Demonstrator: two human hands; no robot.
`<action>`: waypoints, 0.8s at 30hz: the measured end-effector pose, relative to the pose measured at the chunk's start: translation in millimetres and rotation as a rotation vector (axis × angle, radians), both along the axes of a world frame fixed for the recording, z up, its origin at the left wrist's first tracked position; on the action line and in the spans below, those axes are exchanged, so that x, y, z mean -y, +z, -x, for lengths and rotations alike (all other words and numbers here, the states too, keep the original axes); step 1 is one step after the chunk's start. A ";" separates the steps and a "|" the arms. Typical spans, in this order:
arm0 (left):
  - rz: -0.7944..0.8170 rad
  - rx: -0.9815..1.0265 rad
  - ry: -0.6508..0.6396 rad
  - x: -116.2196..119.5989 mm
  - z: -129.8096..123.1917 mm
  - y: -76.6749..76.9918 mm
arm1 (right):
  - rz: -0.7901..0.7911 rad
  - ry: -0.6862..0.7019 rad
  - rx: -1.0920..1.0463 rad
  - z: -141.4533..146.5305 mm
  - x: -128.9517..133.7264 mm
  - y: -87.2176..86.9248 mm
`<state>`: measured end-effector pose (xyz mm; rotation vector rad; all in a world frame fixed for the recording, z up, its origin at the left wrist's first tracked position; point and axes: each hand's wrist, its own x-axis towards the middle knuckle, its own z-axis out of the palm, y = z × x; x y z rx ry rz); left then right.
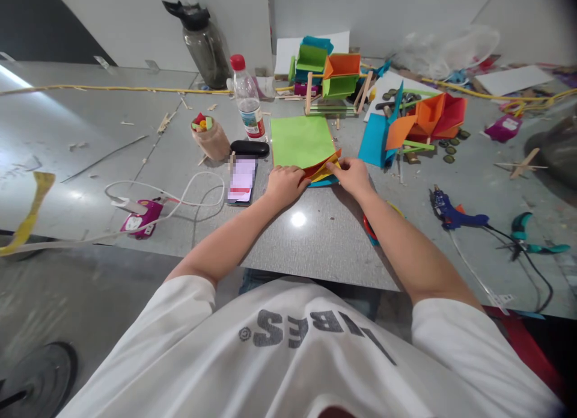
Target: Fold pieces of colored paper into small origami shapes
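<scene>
A stack of coloured sheets, green on top, lies on the grey table; the green sheet [301, 140] is flat at its far part. Along the near edge, orange, yellow and blue layers show, and the yellow sheet [323, 172] is lifted there. My left hand [286, 184] rests at the near left corner of the stack, fingers together on the paper edges. My right hand [353, 176] pinches the yellow and orange edges at the near right corner. How many layers each hand holds is hidden.
A phone [242, 180], black case [249, 148], bottle [251, 108] and wooden cup [211, 140] stand or lie left. Behind is a paper-bucket wheel [329, 69]. To the right are folded paper pieces [419, 123], a glue gun [460, 213] and pliers [525, 240].
</scene>
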<state>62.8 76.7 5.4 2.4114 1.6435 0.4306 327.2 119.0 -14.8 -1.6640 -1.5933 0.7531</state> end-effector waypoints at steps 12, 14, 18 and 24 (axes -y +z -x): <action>-0.025 0.026 0.049 -6.3 2.5 -11.1 | -0.020 0.104 -0.071 -1.3 -0.7 -2.6; -0.029 0.043 0.057 -7.9 3.4 -13.8 | -0.014 0.114 -0.079 -2.7 -0.7 -2.9; -0.028 0.082 0.065 -10.8 5.3 -16.8 | -0.012 0.128 -0.095 -5.3 0.2 -1.2; -0.014 0.125 0.072 -10.2 6.7 -14.4 | -0.025 0.147 -0.149 -6.1 0.8 -2.0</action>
